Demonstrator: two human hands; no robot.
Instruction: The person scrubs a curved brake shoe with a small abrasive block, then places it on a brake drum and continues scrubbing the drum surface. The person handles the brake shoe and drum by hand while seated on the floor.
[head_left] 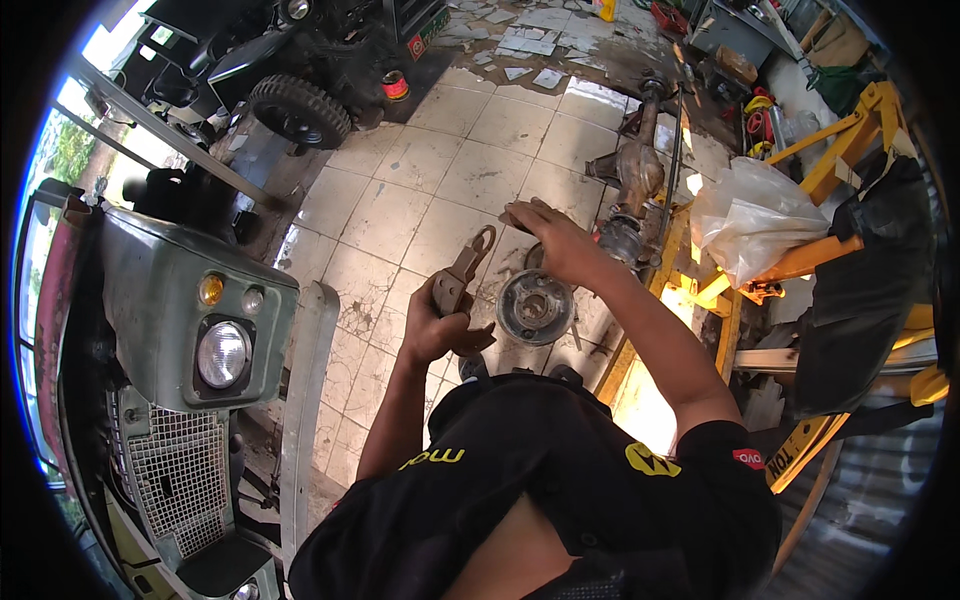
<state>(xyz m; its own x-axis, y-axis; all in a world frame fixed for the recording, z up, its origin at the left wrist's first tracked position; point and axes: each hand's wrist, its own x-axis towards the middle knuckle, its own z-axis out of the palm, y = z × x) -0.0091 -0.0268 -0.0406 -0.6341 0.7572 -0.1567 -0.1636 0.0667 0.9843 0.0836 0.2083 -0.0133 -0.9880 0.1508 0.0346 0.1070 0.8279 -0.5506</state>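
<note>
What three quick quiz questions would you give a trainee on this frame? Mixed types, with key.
1. True or false: the left hand holds a metal part with a ring-shaped end.
2. Where does the right hand rest? A) on the vehicle headlight B) at the end of the axle assembly, above the round hub C) on the plastic bag
3. What hangs on the yellow frame to the person's right?

Key: 1 true. 2 B. 3 A crumpled translucent plastic bag.
</note>
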